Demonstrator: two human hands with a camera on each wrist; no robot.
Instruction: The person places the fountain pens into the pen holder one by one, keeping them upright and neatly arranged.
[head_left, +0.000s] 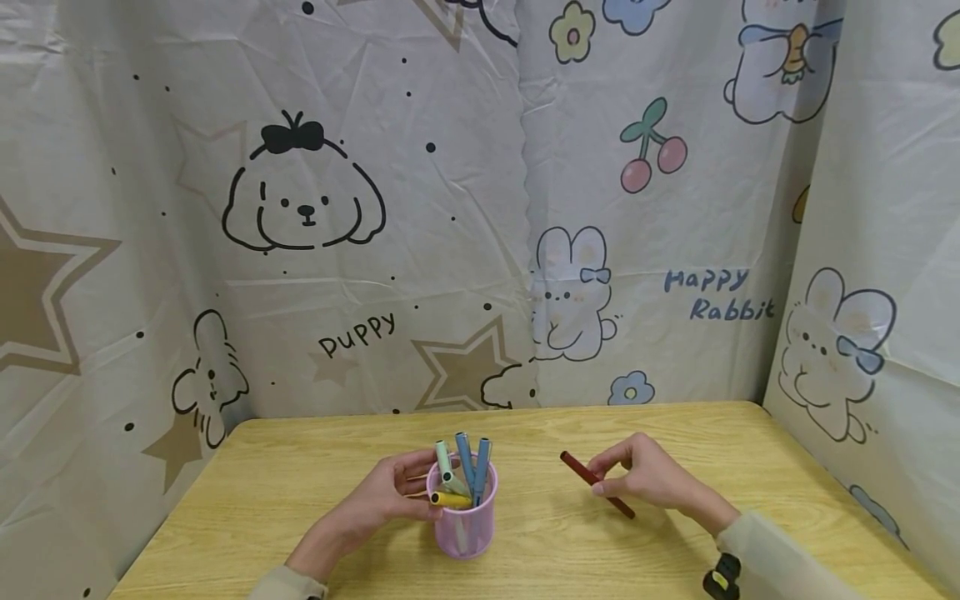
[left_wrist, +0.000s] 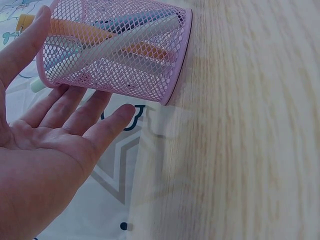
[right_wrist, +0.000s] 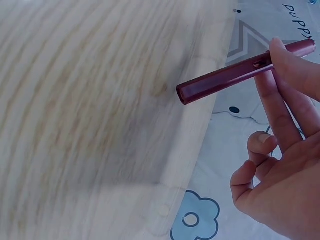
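Observation:
In the head view, a pink mesh pen holder (head_left: 465,533) stands on the wooden table, holding several pens in blue, pale green and yellow. My left hand (head_left: 386,492) holds it by its left side, thumb at the front near the rim, fingers reaching behind. The left wrist view shows the pens through the holder's mesh (left_wrist: 115,55), with the left hand's thumb (left_wrist: 25,55) by the rim. To the right, my right hand (head_left: 648,475) pinches a dark red pen (head_left: 577,469) between thumb and fingers. That pen slants over the table, and its smooth barrel (right_wrist: 220,79) shows in the right wrist view.
The light wooden table (head_left: 300,467) meets a pale curtain (head_left: 465,208) printed with puppies, rabbits and stars at its back. More of the same cloth hangs along the left and right sides. Pale sleeves cover both forearms.

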